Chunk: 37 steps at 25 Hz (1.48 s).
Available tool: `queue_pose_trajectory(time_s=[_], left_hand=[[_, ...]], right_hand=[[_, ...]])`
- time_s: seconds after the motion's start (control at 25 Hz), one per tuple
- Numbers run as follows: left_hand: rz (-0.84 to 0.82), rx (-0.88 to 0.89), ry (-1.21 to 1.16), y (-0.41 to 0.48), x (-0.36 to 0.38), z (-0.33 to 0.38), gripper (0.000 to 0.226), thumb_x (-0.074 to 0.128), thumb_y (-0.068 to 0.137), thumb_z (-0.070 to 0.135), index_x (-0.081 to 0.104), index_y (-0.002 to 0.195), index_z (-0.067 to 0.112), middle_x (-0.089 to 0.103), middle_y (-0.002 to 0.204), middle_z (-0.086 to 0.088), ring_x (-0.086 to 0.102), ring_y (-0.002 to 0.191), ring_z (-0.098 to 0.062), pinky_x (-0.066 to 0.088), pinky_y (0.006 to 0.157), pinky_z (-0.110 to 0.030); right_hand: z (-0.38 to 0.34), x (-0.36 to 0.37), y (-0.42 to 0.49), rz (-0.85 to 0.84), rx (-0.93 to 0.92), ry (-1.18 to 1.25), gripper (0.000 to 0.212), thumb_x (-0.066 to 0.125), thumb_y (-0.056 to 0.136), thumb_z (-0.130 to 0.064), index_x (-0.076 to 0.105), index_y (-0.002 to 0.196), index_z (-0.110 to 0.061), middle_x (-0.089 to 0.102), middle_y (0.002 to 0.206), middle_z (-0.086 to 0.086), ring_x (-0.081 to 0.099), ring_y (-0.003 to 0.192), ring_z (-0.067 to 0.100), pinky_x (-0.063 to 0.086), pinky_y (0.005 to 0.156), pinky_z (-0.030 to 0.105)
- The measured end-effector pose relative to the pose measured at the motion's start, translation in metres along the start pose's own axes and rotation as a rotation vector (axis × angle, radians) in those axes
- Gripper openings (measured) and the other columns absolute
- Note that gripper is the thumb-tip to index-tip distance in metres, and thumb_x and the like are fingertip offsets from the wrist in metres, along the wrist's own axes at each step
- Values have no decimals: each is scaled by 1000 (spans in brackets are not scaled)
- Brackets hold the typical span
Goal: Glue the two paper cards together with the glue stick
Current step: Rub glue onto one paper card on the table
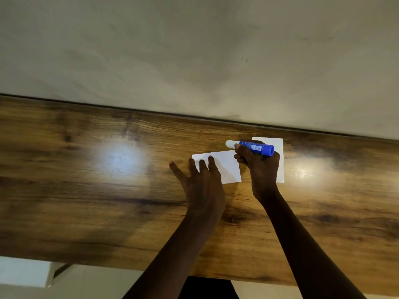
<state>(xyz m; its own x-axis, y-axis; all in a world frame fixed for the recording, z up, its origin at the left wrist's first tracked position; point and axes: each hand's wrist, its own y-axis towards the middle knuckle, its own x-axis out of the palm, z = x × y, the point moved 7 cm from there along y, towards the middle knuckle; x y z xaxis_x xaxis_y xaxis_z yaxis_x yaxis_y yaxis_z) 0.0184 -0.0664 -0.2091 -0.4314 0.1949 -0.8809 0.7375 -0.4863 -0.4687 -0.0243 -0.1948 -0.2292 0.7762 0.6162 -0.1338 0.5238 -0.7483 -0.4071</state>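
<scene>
Head cam: right hand (259, 167) is wrapped round the blue glue stick (259, 147), held approx level w/ the white end pointing left. Can't tell if that end is a cap or bare glue. Left hand (200, 180) has its fingers straight and spread, holding nothing, over the left part of the near card (226, 167), which lies flat on the wooden table (86, 190). Whether it's actually pressing down, idk. The second card (279, 147) sits just right of it, mostly hidden behind the right hand, so only its top and right edge show. Both arms are cut off at the bottom of the frame.
</scene>
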Motion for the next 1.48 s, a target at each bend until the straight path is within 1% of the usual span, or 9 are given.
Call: queue_pose_trajectory(time_s=[0.32, 0.48, 0.6, 0.72, 0.84, 1.0, 1.12, 1.32, 1.48], left_hand=[[-66, 39, 39, -14, 11, -11, 65, 39, 92, 26, 1, 144, 20, 1, 156, -5, -16, 140, -36, -34, 80, -70], [-78, -24, -15, -14, 19, -5, 64, 34, 93, 35, -1, 145, 19, -1, 156, -6, -13, 141, -35, -38, 75, -64], [-102, -69, -97, -11, 23, -8, 67, 40, 92, 36, 1, 144, 23, -1, 157, -2, -8, 142, -33, -32, 84, -68], [-104, -78, -140, -12, 22, -12, 67, 44, 90, 33, 6, 144, 25, 1, 157, 0, -7, 142, -32, -23, 90, -66], [-88, -81, -146, -13, 22, -12, 64, 45, 89, 33, 13, 144, 24, 8, 156, -1, -6, 143, -31, -28, 89, -66], [-82, -87, -153, -14, 24, -12, 61, 48, 87, 33, 23, 142, 24, 13, 155, -2, -5, 143, -30, -38, 76, -59], [-86, -81, -147, -15, 26, -11, 60, 48, 86, 33, 25, 141, 23, 16, 155, -3, -5, 143, -29, -39, 75, -57], [-89, -80, -136, -16, 23, -10, 61, 47, 87, 35, 22, 142, 22, 14, 155, -4, -6, 143, -29, -40, 74, -56], [-87, -67, -131, -14, 23, -8, 70, 47, 87, 35, 9, 145, 22, 4, 156, -2, -6, 142, -31, -40, 73, -58]], right_hand=[[12, 18, -9, -67, -34, -138, 19, 68, 75, -10, 62, 94, -7, 65, 76, 1, 64, 58, 6, 52, 57, 11], [9, 33, -15, -132, -159, -327, 21, 71, 73, -12, 65, 93, -8, 68, 81, 8, 65, 70, 21, 53, 67, 22], [2, 44, -19, -191, -278, -395, 25, 72, 72, -8, 66, 95, -1, 65, 82, 1, 60, 69, 10, 47, 65, 5], [-1, 54, -22, -247, -340, -429, 26, 72, 70, -4, 66, 95, 1, 67, 85, 7, 56, 69, 0, 42, 65, -2], [2, 61, -24, -283, -347, -454, 27, 71, 71, -4, 66, 97, 2, 70, 89, 15, 52, 68, -6, 41, 64, -3], [5, 65, -26, -307, -327, -465, 30, 71, 72, -4, 64, 100, 2, 70, 94, 18, 55, 70, 2, 40, 65, -3], [6, 67, -27, -330, -328, -444, 30, 70, 72, -3, 64, 101, 1, 70, 93, 17, 57, 64, -9, 41, 64, -1], [5, 65, -27, -320, -343, -446, 29, 70, 72, -3, 64, 100, 2, 70, 95, 18, 58, 75, 7, 42, 67, -1], [1, 54, -23, -270, -387, -473, 29, 70, 71, -2, 64, 99, 4, 70, 93, 20, 56, 76, 7, 40, 68, -4]])
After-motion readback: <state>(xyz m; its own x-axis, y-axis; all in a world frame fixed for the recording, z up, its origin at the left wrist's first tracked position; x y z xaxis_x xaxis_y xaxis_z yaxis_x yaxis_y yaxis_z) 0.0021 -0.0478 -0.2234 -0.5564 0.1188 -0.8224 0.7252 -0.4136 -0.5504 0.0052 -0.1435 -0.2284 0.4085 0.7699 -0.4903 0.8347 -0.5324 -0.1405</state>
